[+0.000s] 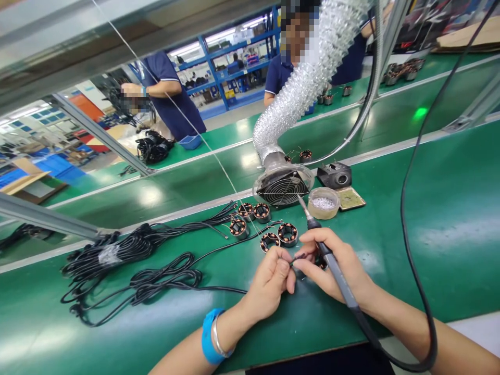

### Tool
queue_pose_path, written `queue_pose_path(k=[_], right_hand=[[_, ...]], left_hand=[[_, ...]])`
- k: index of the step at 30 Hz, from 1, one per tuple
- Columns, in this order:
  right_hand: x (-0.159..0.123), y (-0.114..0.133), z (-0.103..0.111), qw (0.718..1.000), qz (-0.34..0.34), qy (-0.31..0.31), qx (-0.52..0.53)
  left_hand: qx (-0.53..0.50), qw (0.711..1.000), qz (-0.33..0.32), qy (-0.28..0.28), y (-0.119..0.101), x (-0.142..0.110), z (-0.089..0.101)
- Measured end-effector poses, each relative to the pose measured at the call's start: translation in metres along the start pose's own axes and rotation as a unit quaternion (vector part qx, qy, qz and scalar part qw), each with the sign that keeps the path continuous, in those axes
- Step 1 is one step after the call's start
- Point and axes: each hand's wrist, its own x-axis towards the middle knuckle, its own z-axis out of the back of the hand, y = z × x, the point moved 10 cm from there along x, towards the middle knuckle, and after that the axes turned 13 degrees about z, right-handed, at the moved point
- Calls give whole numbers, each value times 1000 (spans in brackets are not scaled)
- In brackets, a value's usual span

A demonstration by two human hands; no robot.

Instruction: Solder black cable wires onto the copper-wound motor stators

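Observation:
My left hand (269, 284) is closed, pinching the end of a black cable (230, 289) that runs in from the left. My right hand (344, 263) is closed around a soldering iron (313, 224), its tip pointing up and away; its thumb and forefinger also meet at the cable end. Just beyond the fingers lie two copper-wound motor stators (288, 234), with several more stators (261, 212) behind them. Another stator is partly hidden under my right hand. A thin pale wire (219, 161) slants down from above to the stators.
A fume extractor fan (283, 190) on a silver duct (297, 99) stands behind the stators. Beside it are a round tub (324, 207), a square sponge tray (351, 199) and a dark iron stand (335, 175). Bundled black cables (113, 255) lie left. Co-workers stand across the bench.

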Motion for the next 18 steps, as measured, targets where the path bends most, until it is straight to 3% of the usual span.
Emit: queue_pose_path(k=[5, 11, 14, 18], right_hand=[[-1, 0, 6, 999, 9, -29, 18], [-2, -5, -6, 998, -35, 44, 10], [-3, 0, -9, 998, -1, 58, -16], [-5, 3, -6, 998, 26, 28, -49]], left_hand=[[2, 1000, 5, -22, -1, 0, 4], [53, 997, -9, -52, -2, -4, 7], [39, 999, -1, -24, 1, -3, 3], [-20, 999, 15, 21, 0, -1, -5]])
